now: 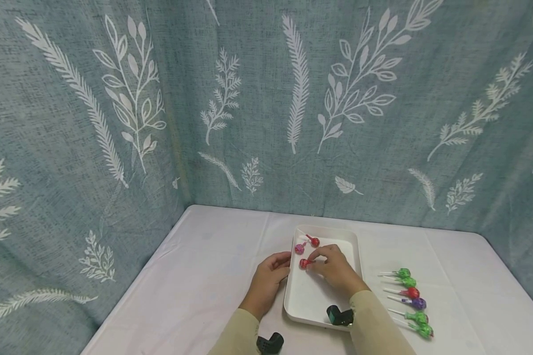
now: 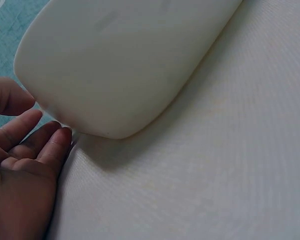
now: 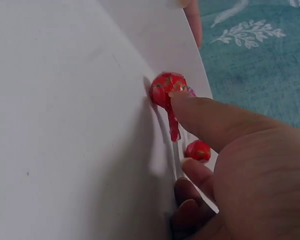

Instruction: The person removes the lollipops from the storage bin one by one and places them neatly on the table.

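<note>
My right hand (image 1: 336,272) reaches over a white tray (image 1: 308,301) and pinches a red-wrapped lollipop (image 1: 303,264) near its left wall. In the right wrist view the thumb lies against the wrapped head of that lollipop (image 3: 162,92), with fingers by its white stick. Beside the tray, my left hand (image 1: 266,281) touches the outside of the left wall with loosely bent fingers, as the left wrist view also shows. A pink lollipop (image 1: 299,248) and another red lollipop (image 1: 314,241) lie at the tray's far left corner.
To the right of the tray lies a column of several lollipops, among them a green one (image 1: 404,272), a red one (image 1: 413,292) and a purple one (image 1: 418,303). A white cloth (image 1: 213,266) covers the table, and a patterned curtain (image 1: 257,123) hangs behind it.
</note>
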Tool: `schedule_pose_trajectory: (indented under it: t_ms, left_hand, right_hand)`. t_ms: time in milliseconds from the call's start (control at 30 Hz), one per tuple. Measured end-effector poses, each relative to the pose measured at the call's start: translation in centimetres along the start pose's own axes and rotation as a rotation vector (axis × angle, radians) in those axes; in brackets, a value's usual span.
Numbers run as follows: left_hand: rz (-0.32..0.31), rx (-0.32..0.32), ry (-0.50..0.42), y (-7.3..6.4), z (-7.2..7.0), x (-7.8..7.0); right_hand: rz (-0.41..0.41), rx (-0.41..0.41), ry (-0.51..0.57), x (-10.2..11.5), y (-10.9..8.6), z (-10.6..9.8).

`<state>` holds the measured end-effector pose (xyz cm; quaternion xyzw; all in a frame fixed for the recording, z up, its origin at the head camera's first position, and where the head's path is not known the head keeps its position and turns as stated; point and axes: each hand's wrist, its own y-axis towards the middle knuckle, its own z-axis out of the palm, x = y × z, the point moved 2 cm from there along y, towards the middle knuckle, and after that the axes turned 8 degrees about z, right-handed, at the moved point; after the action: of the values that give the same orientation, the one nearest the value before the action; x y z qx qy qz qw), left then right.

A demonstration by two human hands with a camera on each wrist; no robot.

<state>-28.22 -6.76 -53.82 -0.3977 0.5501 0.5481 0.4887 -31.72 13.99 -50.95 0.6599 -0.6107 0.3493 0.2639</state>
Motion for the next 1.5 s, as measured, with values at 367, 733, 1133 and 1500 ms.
schedule_pose_trajectory:
  t_ms: [367,733,1133,1500]
  left_hand:
    - [-0.002,0.002,-0.008,0.2,-0.1,0.2]
    - [0.001,0.000,-0.020,0.1,-0.1,0.2]
    - [0.001,-0.008,-0.023,-0.1,0.1,0.1]
    - [0.008,-0.016,-0.015,0.1,0.0,0.3]
  right_hand:
    - [-0.093,0.043,-0.043,0.2,0.0,0.4]
    - [-0.025,-0.020,-0.059,0.5,-0.1,0.5]
    - [-0.064,-0.218,0.080,0.3,0.3,-0.3]
    - [0.057,-0.339,0.297,0.1,0.2,-1.0]
